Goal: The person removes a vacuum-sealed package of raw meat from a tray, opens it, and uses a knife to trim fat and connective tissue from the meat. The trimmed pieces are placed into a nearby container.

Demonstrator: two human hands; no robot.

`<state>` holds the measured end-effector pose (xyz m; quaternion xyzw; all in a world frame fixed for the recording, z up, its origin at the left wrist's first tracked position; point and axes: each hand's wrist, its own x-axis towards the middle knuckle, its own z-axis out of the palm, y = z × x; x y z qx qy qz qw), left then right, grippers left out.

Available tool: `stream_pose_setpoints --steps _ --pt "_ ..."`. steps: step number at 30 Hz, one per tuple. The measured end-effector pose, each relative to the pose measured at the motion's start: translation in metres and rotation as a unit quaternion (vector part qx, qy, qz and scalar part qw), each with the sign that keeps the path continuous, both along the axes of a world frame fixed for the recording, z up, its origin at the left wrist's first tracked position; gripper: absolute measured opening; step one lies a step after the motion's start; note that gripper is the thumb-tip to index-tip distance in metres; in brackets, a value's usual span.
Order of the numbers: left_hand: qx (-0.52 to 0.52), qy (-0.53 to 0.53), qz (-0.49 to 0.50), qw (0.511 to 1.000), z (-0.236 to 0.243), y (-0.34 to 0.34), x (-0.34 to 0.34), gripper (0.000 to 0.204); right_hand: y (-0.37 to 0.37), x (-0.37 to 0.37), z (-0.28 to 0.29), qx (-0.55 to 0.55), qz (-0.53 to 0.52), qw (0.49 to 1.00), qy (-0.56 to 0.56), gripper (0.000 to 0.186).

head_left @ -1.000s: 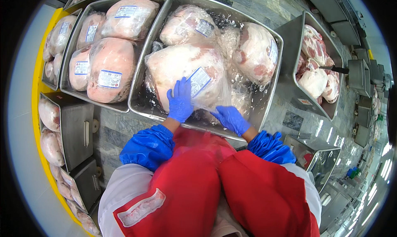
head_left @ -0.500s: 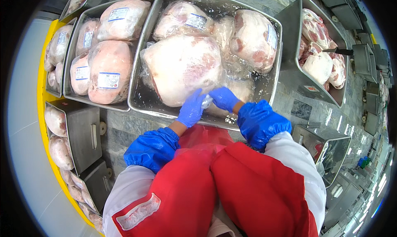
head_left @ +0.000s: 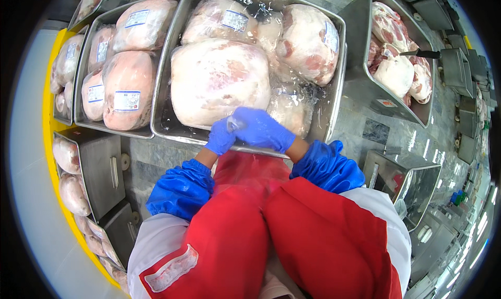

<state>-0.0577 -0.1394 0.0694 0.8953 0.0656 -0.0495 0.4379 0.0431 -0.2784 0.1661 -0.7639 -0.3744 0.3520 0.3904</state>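
Steel tray (head_left: pixel 172 129), large, rectangular, centre of the grey stone worktop (head_left: pixel 381 132); packed with wrapped meat cuts.
Large wrapped meat cut (head_left: pixel 219 80), pale pink, clear film, filling the tray's near-left half, close to the near rim.
Second wrapped cut (head_left: pixel 308 40), redder, labelled, at the tray's far-right corner.
Neighbouring tray (head_left: pixel 83 119) toward the worktop's left edge, holding labelled pink cuts (head_left: pixel 128 93).
Angled tray (head_left: pixel 365 85) toward the right edge, holding unwrapped red-and-white meat (head_left: pixel 396 72).
Right hand (head_left: pixel 263 129), blue glove, at the tray's near rim, just beside the large cut; fingers curled closed over clear film (head_left: pixel 235 124).
Left hand (head_left: pixel 220 138), blue glove, touching the right hand; fingers pinched closed on the same film.
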Motion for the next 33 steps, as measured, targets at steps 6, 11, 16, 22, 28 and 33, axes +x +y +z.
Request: stream_pose_setpoints --steps 6,11,16,22,28,33 --pt "-0.027 0.07 -0.021 0.997 0.042 0.008 0.011 0.02 -0.042 0.026 -0.097 0.046 0.032 0.945 -0.322 0.029" --pt "-0.053 0.102 0.077 0.99 0.068 0.007 0.011 0.021 -0.026 0.008 -0.12 0.003 -0.012 0.977 -0.211 0.02" --pt "0.144 -0.082 0.003 0.986 0.116 0.066 0.039 0.018 -0.002 0.011 -0.075 0.088 -0.076 0.973 -0.197 0.024" --pt "0.138 -0.193 -0.018 0.971 0.19 0.069 0.116 0.016 0.006 0.044 0.016 0.131 -0.15 0.974 -0.106 0.028" --pt "0.206 -0.274 -0.018 0.939 0.231 0.073 0.148 0.017 0.004 0.07 0.082 0.196 -0.176 0.936 -0.236 0.026" --pt "-0.136 -0.189 0.066 0.97 0.208 0.089 0.143 0.038 -0.01 0.088 0.102 0.128 -0.022 0.857 -0.498 0.025"
